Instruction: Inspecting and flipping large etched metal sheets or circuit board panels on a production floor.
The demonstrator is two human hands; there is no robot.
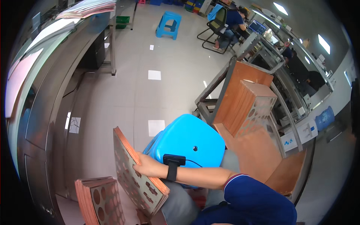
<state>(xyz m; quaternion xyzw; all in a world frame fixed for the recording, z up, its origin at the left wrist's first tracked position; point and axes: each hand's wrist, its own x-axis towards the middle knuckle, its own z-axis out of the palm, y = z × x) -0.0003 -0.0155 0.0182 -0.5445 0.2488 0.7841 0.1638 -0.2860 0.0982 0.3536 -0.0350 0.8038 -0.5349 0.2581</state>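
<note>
My right hand (148, 165) reaches across from the right, its fingers wrapped round the orange edge of a stack of flat panels (133, 183). The stack stands tilted; its grey-green face has rows of cut-out shapes. At the lower edge, part of my left hand (142, 216) shows in shadow by the stack's bottom corner; its fingers are hidden. Just left of the held stack stands another bundle of panels (107, 198) with round holes and reddish edges. A black strap with a small box (174, 160) sits on my right wrist.
A blue plastic stool (191, 140) stands before my knees. To the right, a metal-framed wooden rack (258, 150) holds a block of similar panels (255, 105). A metal workbench (48, 101) runs along the left. Farther off are another blue stool (168, 25) and a seated person (234, 22).
</note>
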